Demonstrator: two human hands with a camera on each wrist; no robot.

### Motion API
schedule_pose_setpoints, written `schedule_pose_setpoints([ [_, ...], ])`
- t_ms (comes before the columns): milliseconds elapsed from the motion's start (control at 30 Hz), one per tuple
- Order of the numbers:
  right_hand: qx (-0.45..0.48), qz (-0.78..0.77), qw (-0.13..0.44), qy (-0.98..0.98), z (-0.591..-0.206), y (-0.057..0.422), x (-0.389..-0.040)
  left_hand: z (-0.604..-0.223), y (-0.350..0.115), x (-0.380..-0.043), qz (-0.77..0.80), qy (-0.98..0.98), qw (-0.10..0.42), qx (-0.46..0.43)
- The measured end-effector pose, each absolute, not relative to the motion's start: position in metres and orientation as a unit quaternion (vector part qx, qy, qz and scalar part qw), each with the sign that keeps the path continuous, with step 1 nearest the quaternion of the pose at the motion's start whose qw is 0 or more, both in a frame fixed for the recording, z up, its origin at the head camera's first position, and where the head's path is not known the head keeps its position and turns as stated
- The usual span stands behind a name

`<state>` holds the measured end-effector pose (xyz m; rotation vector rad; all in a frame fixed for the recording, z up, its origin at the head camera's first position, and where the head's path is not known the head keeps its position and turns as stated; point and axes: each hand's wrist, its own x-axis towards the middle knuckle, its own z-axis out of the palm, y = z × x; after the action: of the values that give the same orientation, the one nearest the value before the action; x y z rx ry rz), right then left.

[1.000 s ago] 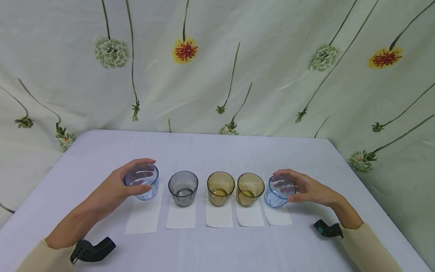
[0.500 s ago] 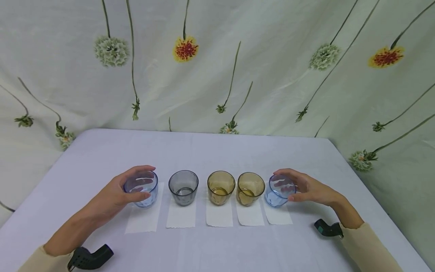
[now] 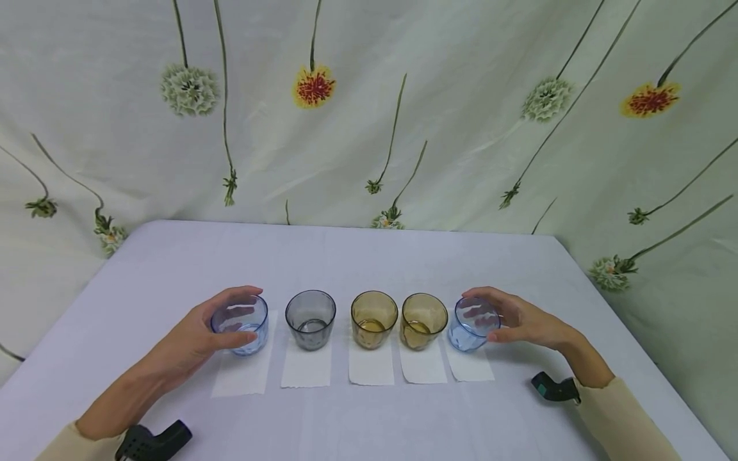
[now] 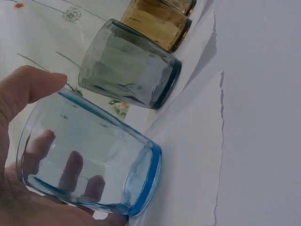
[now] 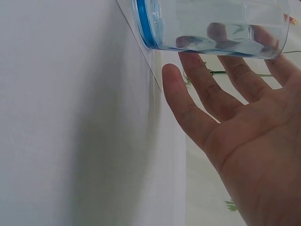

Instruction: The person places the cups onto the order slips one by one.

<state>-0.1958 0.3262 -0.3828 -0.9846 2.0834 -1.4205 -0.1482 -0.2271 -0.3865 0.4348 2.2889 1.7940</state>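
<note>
At the row's left end my left hand [image 3: 202,326] holds a light blue glass [image 3: 252,342], thumb on the near side and fingers round the far side. Its base appears to rest on a white paper strip [image 4: 188,155] in the left wrist view. My right hand [image 3: 521,323] grips another light blue glass [image 3: 463,337] at the right end, thumb at the near rim and fingertips behind it. That glass stands upright on its own paper strip [image 3: 471,368]. In the right wrist view the fingers [image 5: 207,89] show below and through the glass; the thumb is out of sight.
Between the blue glasses stand a grey glass [image 3: 311,320] and two amber glasses, one left [image 3: 375,320] and one right [image 3: 425,322], each on a paper strip. A white cloth covers the table [image 3: 369,422]. Behind it hangs a flower-printed curtain [image 3: 357,141].
My left hand has come down with its blue glass, which now sits lower over the paper strip. The right hand keeps its place on the other blue glass.
</note>
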Motion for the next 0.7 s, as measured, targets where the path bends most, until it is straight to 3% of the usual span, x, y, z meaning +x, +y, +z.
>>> schedule_pose_setpoints([
  [500,-0.354,-0.509,0.214,0.755,-0.383,0.325,-0.197,-0.387,-0.231,-0.147,0.595,0.786,0.092,0.142],
  [700,-0.339,-0.481,0.180,0.788,-0.378,0.329,-0.196,-0.381,-0.239,-0.149,0.554,0.818,0.072,0.137],
])
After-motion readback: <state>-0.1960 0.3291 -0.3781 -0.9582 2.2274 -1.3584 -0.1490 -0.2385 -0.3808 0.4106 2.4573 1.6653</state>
